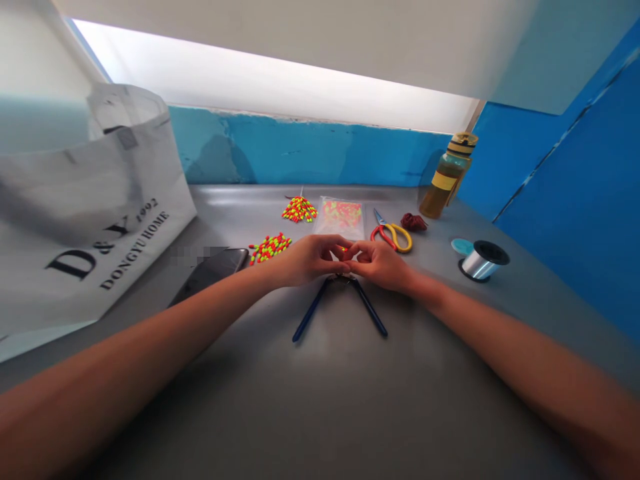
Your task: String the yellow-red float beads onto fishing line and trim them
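Hands: left hand [306, 261] and right hand [381, 265] held close together at centre, fingers curled inward, not spread; fingertips meet or nearly meet.
Pinch: cannot tell which hand grips; the fingers hide most of the contact.
Held item: small orange-yellow bead [342, 248], mostly hidden, between the two hands.
Below hands: blue-handled pliers [314, 308] lie with handles splayed toward the person, head under the fingers.
Handling: work this small is judged best held on the fingertip pads, with wrists steady and clear of the pliers.
Loose stock: two heaps of neon yellow-and-red beads [300, 210] left of centre, beside a clear plastic bag of beads [340, 218].
Right of hands: scissors with red and yellow handles [393, 235], a spool of clear line [483, 261], an amber bottle [447, 177].
Left of hands: dark phone [210, 275], white paper bag [90, 200].
Surface: grey worktop [350, 400].
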The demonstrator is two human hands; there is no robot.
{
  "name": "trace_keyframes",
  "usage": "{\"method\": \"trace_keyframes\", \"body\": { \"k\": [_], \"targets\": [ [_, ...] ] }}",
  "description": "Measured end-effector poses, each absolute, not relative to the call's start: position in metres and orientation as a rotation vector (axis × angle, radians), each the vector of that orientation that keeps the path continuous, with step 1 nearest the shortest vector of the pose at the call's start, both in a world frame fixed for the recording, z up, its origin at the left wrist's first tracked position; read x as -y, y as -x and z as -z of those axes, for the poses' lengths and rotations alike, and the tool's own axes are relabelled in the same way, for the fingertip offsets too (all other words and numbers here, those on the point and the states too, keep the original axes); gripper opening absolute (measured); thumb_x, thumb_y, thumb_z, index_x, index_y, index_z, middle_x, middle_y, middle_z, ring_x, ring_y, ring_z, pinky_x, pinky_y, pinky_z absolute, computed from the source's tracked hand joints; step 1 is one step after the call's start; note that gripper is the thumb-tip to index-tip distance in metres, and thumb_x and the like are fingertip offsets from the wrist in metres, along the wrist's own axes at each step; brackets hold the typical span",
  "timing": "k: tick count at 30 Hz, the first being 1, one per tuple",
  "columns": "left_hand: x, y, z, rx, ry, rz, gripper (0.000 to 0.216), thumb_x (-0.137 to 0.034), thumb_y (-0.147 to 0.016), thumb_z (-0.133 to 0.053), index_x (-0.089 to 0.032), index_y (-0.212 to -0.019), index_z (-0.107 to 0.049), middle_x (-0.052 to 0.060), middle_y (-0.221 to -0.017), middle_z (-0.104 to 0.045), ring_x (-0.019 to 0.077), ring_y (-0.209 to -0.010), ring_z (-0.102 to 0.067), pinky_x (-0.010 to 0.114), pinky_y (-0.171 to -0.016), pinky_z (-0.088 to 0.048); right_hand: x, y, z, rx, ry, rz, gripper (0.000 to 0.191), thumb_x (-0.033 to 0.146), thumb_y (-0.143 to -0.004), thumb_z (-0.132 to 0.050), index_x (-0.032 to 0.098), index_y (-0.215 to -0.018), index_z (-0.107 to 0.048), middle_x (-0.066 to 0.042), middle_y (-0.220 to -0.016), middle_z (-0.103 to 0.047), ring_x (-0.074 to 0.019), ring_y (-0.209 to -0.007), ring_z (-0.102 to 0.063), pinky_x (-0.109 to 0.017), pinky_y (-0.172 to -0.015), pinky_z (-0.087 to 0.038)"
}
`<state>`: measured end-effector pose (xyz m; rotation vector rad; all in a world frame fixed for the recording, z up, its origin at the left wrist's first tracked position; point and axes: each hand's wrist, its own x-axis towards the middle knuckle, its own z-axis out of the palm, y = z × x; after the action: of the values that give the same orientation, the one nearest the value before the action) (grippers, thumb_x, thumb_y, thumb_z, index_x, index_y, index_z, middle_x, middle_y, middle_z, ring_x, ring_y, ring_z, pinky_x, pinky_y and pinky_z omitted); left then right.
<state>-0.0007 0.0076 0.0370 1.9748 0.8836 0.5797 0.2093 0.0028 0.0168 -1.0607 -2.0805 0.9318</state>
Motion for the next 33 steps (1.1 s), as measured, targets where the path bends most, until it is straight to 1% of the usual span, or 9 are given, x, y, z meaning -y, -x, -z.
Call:
{"method": "trace_keyframes", "body": {
  "k": [5, 9, 13, 17, 19, 22, 28, 33],
  "targets": [
    [-0.011, 0.002, -0.032, -0.907, -2.038, -0.566, 0.043, -0.043, -0.083, -0.072, -0.019, -0.118, -0.068, 0.008, -0.096, -0.077, 0.0212, -0.084, -0.072, 0.03, -0.072, -0.051, -0.003, -0.21, -0.016, 2.075, 1.061, -0.935, 0.023, 0.035, -0.081, -0.071, 0.013, -0.083, -0.069, 0.008, -0.053, -0.039, -0.0075, -0.049, -0.031, -0.024, -0.048, -0.018],
    [-0.012, 0.003, -0.028, -0.895, -2.074, -0.585, 0.041, -0.043, -0.084, -0.072, -0.02, -0.118, -0.069, 0.008, -0.1, -0.077, 0.0207, -0.087, -0.071, 0.029, -0.073, -0.05, -0.003, -0.21, -0.016, 2.099, 1.057, -0.924, 0.024, 0.037, -0.082, -0.071, 0.013, -0.082, -0.069, 0.007, -0.054, -0.041, -0.0077, -0.051, -0.032, -0.024, -0.049, -0.019],
    [-0.011, 0.002, -0.028, -0.906, -2.113, -0.606, 0.035, -0.043, -0.084, -0.073, -0.021, -0.111, -0.071, 0.006, -0.1, -0.077, 0.0196, -0.086, -0.07, 0.028, -0.074, -0.049, -0.003, -0.211, -0.017, 2.125, 1.037, -0.923, 0.024, 0.038, -0.082, -0.071, 0.013, -0.082, -0.07, 0.005, -0.058, -0.048, -0.0084, -0.054, -0.037, -0.024, -0.052, -0.025],
    [-0.01, 0.002, -0.028, -0.932, -2.155, -0.6, 0.028, -0.041, -0.083, -0.073, -0.022, -0.103, -0.074, 0.004, -0.092, -0.076, 0.0167, -0.078, -0.067, 0.027, -0.07, -0.047, -0.004, -0.211, -0.018, 2.151, 0.996, -0.94, 0.024, 0.036, -0.082, -0.07, 0.013, -0.081, -0.071, 0.0, -0.07, -0.061, -0.0105, -0.063, -0.049, -0.023, -0.057, -0.033],
    [-0.01, 0.003, -0.028, -0.94, -2.172, -0.596, 0.026, -0.041, -0.083, -0.073, -0.022, -0.1, -0.074, 0.002, -0.086, -0.075, 0.0155, -0.073, -0.065, 0.026, -0.068, -0.045, -0.005, -0.21, -0.018, 2.155, 0.98, -0.968, 0.023, 0.036, -0.081, -0.07, 0.013, -0.08, -0.071, -0.002, -0.074, -0.065, -0.0114, -0.066, -0.053, -0.023, -0.06, -0.037],
    [-0.011, 0.004, -0.028, -0.954, -2.194, -0.574, 0.022, -0.038, -0.082, -0.073, -0.021, -0.096, -0.075, 0.001, -0.08, -0.073, 0.0144, -0.068, -0.063, 0.026, -0.066, -0.044, -0.006, -0.21, -0.019, 2.17, 0.977, -1.001, 0.021, 0.034, -0.081, -0.069, 0.013, -0.078, -0.07, -0.002, -0.073, -0.066, -0.0119, -0.066, -0.054, -0.023, -0.059, -0.038],
    [-0.011, 0.003, -0.027, -0.971, -2.237, -0.552, 0.016, -0.036, -0.082, -0.074, -0.022, -0.09, -0.075, -0.001, -0.072, -0.069, 0.0134, -0.064, -0.059, 0.026, -0.064, -0.041, -0.01, -0.211, -0.019, 2.229, 0.949, -1.006, 0.018, 0.029, -0.079, -0.067, 0.012, -0.077, -0.071, 0.0, -0.067, -0.063, -0.0103, -0.062, -0.052, -0.022, -0.057, -0.035],
    [-0.011, 0.002, -0.025, -0.972, -2.244, -0.588, 0.015, -0.036, -0.081, -0.075, -0.023, -0.09, -0.075, -0.002, -0.069, -0.067, 0.0132, -0.062, -0.058, 0.026, -0.064, -0.04, -0.011, -0.212, -0.018, 2.236, 0.977, -1.01, 0.02, 0.031, -0.081, -0.067, 0.012, -0.078, -0.072, -0.001, -0.07, -0.066, -0.0111, -0.064, -0.054, -0.023, -0.059, -0.037]
  ]
}}
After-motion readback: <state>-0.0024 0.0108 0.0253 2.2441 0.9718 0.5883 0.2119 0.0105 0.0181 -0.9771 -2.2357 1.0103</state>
